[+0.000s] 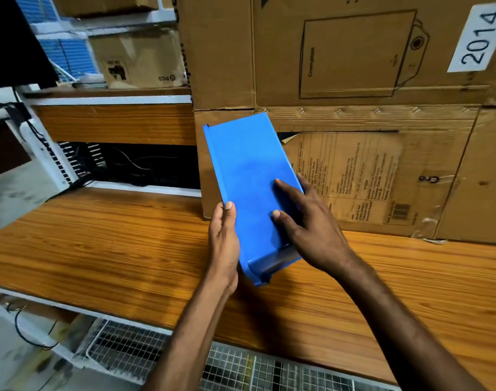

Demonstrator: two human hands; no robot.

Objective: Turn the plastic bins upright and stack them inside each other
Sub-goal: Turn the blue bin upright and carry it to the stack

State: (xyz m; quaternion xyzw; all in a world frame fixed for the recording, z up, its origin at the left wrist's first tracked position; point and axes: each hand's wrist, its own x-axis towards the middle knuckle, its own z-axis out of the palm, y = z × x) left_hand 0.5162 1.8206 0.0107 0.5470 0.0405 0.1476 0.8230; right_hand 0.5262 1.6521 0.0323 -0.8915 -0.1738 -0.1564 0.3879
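A storeroom corner: a wood-grain desk point(100, 244) stands in front of shelving with a small Pico carton point(139, 60) at far left, while large cardboard boxes point(354, 80), one labelled 2014, wall off the desk's back edge. Near the middle of the desk, close to that back edge, a blue plastic bin point(252, 187) sits upside down, its flat smooth base facing up and tilted. The left hand point(223, 241) clasps the bin's left long edge, thumb on top, its grip pressed onto the wall. The right hand point(306, 224) lies on the base with fingers spread, wrapping over the right edge. The bin looks light and stiff, probably hollow moulded plastic with a slick surface that flat palms could slide on. The side walls and rim lip seem the surest holds for turning it over.
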